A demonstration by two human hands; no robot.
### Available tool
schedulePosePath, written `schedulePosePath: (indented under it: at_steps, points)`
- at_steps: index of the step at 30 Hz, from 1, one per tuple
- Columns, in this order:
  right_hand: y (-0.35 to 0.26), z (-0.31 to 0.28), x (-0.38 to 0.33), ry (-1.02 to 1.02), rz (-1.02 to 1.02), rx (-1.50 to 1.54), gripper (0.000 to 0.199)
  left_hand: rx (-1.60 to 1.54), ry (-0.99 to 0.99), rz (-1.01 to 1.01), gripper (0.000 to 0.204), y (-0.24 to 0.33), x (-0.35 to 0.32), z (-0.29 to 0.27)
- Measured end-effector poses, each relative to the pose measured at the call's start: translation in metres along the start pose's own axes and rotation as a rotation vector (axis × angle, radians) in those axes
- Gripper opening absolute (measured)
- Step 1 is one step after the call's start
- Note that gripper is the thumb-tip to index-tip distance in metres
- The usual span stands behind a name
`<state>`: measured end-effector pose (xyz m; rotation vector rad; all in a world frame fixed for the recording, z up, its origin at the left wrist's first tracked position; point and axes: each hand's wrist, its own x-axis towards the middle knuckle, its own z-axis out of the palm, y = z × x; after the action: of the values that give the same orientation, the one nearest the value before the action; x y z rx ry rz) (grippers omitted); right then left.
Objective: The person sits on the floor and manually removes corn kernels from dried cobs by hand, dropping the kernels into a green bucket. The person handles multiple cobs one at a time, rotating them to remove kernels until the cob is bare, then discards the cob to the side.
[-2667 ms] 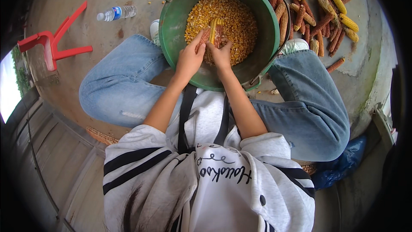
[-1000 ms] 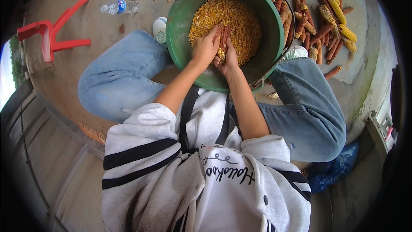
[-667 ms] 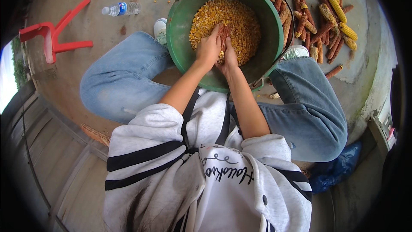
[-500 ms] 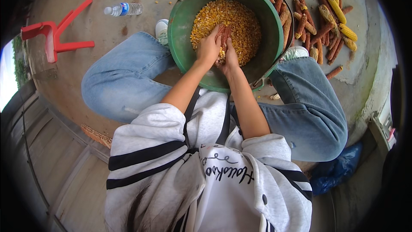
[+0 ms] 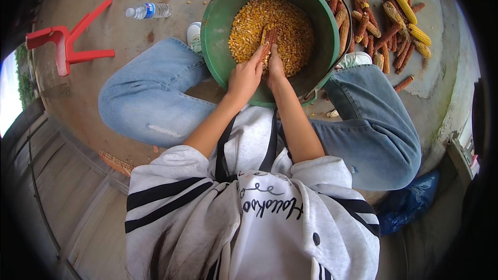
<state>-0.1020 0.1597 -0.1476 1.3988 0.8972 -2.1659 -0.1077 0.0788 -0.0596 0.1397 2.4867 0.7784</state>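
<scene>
Since the earlier frame, the person's left hand (image 5: 245, 79) has slid a little nearer the body, while the right hand (image 5: 275, 65) has stayed inside the green bucket (image 5: 207, 46). Both hands are mostly closed, fingers bent round a reddish corn cob (image 5: 273, 36) that lies between them; whether a second one is pressed against it cannot be told. Its far end pokes out beyond the fingertips, with some yellow on it, and its near end is hidden by the hands. Beneath and around them, loose yellow kernels (image 5: 293, 41) cover the bucket's bottom. To the far right, a pile of cobs (image 5: 388, 35) lies on the floor; to the far left lies a clear bottle (image 5: 162, 10).
</scene>
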Motion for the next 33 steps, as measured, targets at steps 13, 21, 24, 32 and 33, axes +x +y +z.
schedulePosePath:
  at_steps: [13, 21, 24, 32, 33]
  points:
    - [-0.003, 0.001, 0.004, 0.047, 0.064, 0.056, 0.058, 0.004, 0.026, 0.028, 0.046, -0.001, -0.027, 0.005]
    - [-0.006, -0.002, 0.009, -0.124, 0.167, 0.325, 0.045, 0.071, 0.114, 0.062, 0.050, -0.017, -0.013, 0.001]
    - [-0.011, -0.004, 0.014, -0.092, 0.191, 0.302, 0.046, -0.064, 0.100, 0.099, 0.049, -0.021, -0.032, 0.006]
    - [-0.006, 0.004, 0.007, -0.048, 0.134, 0.207, 0.043, -0.021, 0.162, 0.134, 0.046, 0.003, -0.015, 0.002]
    - [0.003, -0.005, 0.016, -0.072, 0.117, 0.249, 0.041, 0.051, 0.129, 0.095, 0.045, 0.005, -0.019, 0.005]
